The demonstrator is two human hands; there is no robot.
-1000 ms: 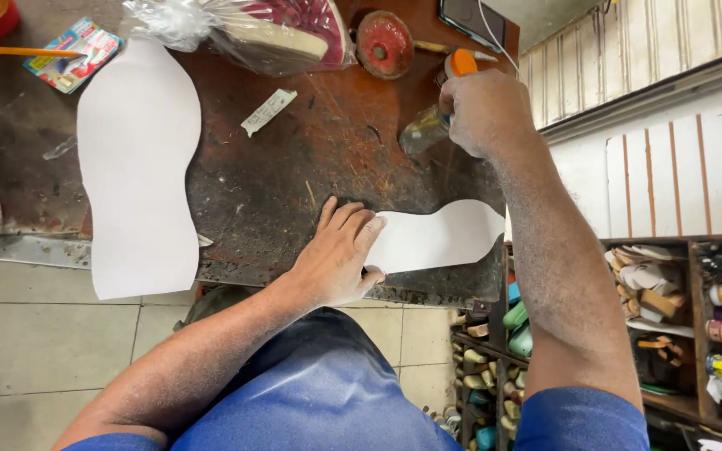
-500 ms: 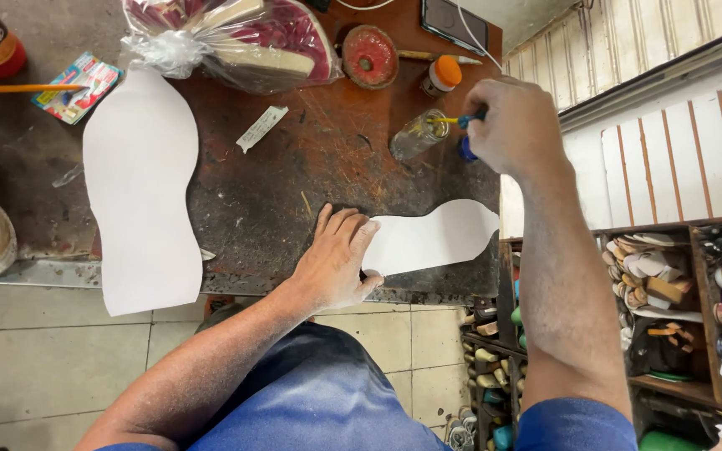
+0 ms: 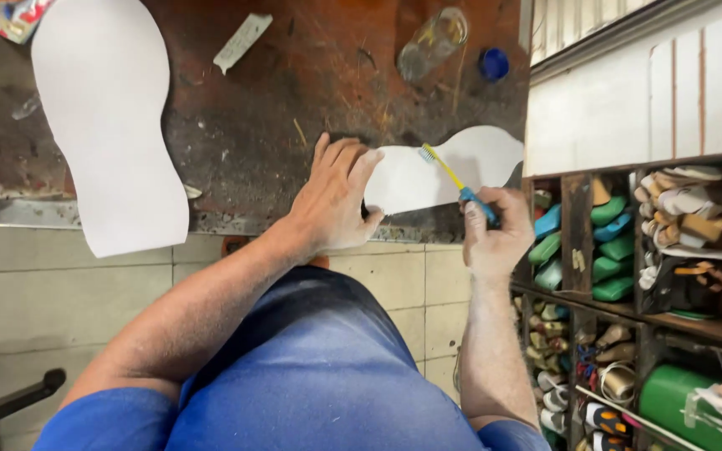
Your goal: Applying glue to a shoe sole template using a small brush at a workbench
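Observation:
A small white sole-shaped cutout (image 3: 453, 171) lies at the near edge of a worn dark workbench (image 3: 277, 108). My left hand (image 3: 334, 200) rests flat on the cutout's left end, fingers spread. My right hand (image 3: 496, 234) grips a blue-and-yellow toothbrush (image 3: 453, 177) by its handle, with the bristle head over the white cutout. A clear glass jar (image 3: 432, 40) lies on its side farther back, and a blue cap (image 3: 493, 63) sits beside it.
A large white sole-shaped sheet (image 3: 106, 117) lies on the bench at left, overhanging its front edge. A small white strip (image 3: 242, 40) lies near the top. Wooden shelves (image 3: 653, 276) at right hold green and tan shoe lasts and rolls. Tiled floor is below.
My right hand has come back from the jar at the far side of the bench and now holds the toothbrush over the small cutout. My left hand stayed on the cutout.

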